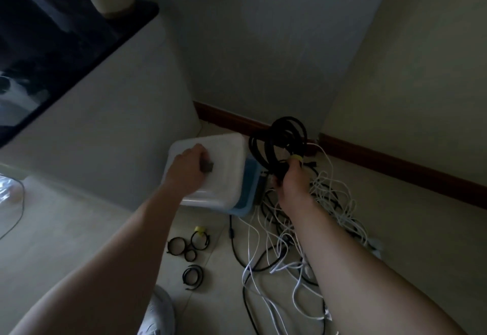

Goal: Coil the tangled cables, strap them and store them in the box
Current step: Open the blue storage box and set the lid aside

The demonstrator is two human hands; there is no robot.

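My left hand (pixel 188 170) is curled round the dark handle (pixel 207 166) on the white lid (pixel 224 150) of 1 blue box (pixel 249 189) by the wall. My right hand (pixel 288 180) grips 1 coiled black cable (pixel 279 142), raised just right of the box, with 1 yellow strap (pixel 297 158) on it. 1 tangle of white and black cables (pixel 279 245) lies on the floor under my right arm. 4 black strap loops (pixel 190 255) lie left of it.

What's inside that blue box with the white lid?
Hidden: the white lid covers the blue box, only a blue strip showing on its right. The left hand grips the lid's dark handle; the right hand holds a coiled black cable outside.
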